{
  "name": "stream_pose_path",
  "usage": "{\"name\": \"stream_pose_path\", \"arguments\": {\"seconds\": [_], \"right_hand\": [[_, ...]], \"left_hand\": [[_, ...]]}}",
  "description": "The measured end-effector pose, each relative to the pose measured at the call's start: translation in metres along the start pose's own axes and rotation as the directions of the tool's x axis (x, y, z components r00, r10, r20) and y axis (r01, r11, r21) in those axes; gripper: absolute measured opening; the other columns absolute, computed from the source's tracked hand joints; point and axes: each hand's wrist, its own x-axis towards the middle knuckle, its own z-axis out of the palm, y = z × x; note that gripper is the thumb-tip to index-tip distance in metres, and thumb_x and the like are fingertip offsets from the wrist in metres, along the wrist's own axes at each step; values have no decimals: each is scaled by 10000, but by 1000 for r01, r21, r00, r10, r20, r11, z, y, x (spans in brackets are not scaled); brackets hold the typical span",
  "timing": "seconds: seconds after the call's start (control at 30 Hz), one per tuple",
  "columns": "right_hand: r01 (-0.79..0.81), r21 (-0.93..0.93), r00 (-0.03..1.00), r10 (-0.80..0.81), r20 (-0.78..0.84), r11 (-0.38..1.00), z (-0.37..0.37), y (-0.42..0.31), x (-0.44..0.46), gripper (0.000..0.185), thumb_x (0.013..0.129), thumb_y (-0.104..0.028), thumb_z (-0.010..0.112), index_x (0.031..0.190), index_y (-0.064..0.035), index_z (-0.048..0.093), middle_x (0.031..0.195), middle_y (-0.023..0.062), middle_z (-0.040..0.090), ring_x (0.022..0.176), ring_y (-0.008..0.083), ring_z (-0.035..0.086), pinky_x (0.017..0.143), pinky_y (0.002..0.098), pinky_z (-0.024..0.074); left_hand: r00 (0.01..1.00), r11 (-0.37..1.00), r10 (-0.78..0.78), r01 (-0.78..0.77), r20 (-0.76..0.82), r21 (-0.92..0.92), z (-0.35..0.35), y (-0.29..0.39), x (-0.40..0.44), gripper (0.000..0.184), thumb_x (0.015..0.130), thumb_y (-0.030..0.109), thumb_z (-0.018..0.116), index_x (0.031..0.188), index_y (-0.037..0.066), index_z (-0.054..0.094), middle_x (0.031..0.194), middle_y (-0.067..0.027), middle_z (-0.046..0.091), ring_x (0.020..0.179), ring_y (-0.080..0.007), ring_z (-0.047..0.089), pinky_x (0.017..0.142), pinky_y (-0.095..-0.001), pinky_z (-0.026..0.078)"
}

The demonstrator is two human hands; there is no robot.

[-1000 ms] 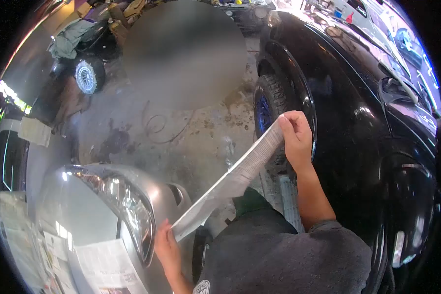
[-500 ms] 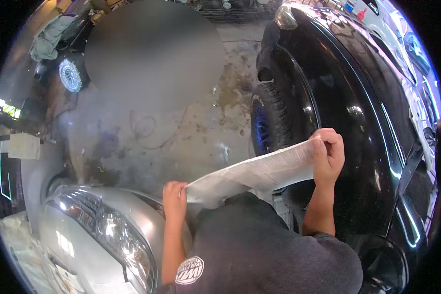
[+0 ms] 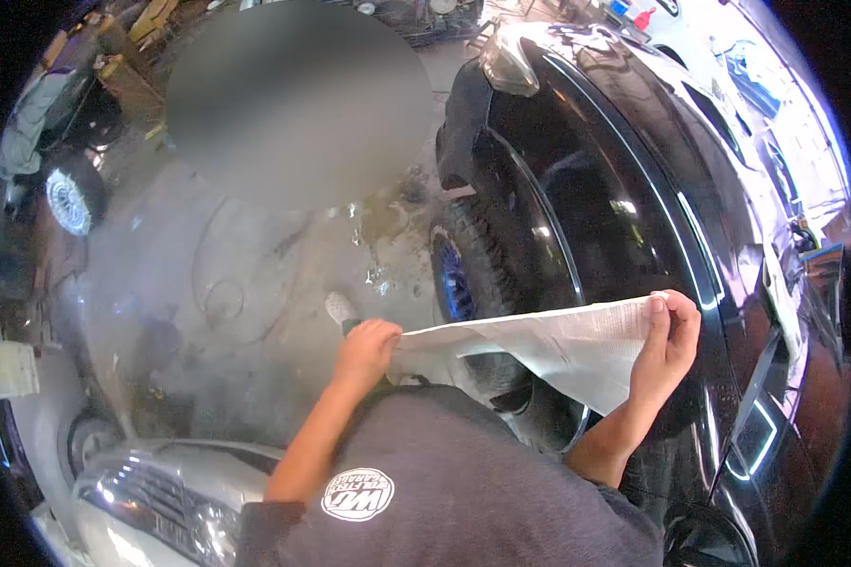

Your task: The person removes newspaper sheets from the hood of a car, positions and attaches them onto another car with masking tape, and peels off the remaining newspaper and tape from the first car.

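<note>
A whitish sheet of newspaper [image 3: 563, 345] with faint print stretches between my two hands, its top edge nearly straight and its lower part hanging loose. My left hand [image 3: 367, 352] is closed on the left end of that edge. At the other end, my right hand [image 3: 669, 340] pinches the upper corner between thumb and fingers. Beyond and beneath the sheet is a glossy black car [image 3: 615, 217], with its front wheel [image 3: 456, 279] showing above the paper. The right hand is in front of the car's dark side; whether the paper touches the car I cannot tell.
A silver car's front [image 3: 208, 477] with its headlight stands at lower left. A loose wheel [image 3: 69, 201] and clutter are at upper left. A hose [image 3: 222, 300] lies on the stained concrete floor. A shoe [image 3: 339, 307] shows beyond my left hand. A blurred patch hides the upper middle.
Both hands have shifted right and slightly down with the sheet, which hangs wider toward its right end. The view has turned, and a shoe now shows. Both grips stay closed.
</note>
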Motion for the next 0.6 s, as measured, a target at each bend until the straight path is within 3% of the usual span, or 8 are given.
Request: {"name": "stream_pose_path", "arguments": {"seconds": [0.1,0.2,0.27,0.3,0.43,0.6], "right_hand": [[-15,-125,993,0,-120,992,29,-13,27,97,1007,-73,648,1066,5,649,1033,50,659,951,121,609,873,254,492],[6,-165,974,-43,-224,986,60,-33,52,110,1022,-88,636,1082,5,644,1016,62,653,925,120,607,842,252,489],[157,-336,951,-234,-203,929,82,-50,73,103,1023,-75,629,1086,6,636,1001,68,648,907,129,608,831,252,488],[228,-416,929,-325,-178,880,93,-57,84,100,1023,-69,626,1088,7,632,994,72,646,898,133,608,826,251,487],[521,-401,839,-537,83,753,144,-89,152,83,1005,-10,623,1083,16,616,977,91,638,870,167,611,771,262,497],[632,-469,774,-525,353,617,241,-103,249,75,973,2,658,1042,-3,629,932,118,656,813,210,641,756,294,521]], "left_hand": [[981,983,176,-171,78,-74,-4,-26,63,121,953,152,610,1036,77,657,1011,-98,672,1013,-336,625,868,-446,504],[957,952,255,-223,141,-208,-14,-37,121,75,932,93,640,993,51,649,984,-121,675,967,-353,638,853,-452,508],[939,922,292,-226,183,-314,-14,-48,156,85,935,84,628,1012,50,637,990,-138,664,974,-366,632,848,-455,508],[928,904,313,-226,201,-364,-13,-56,174,91,936,79,623,1022,49,631,993,-147,659,977,-372,629,846,-457,508],[912,837,294,-101,287,-539,-2,-72,231,96,969,97,598,1041,36,614,976,-162,651,958,-343,642,838,-426,507],[860,735,174,211,481,-644,18,-73,278,149,998,144,597,1082,21,608,964,-124,660,913,-229,642,805,-384,504]]}}
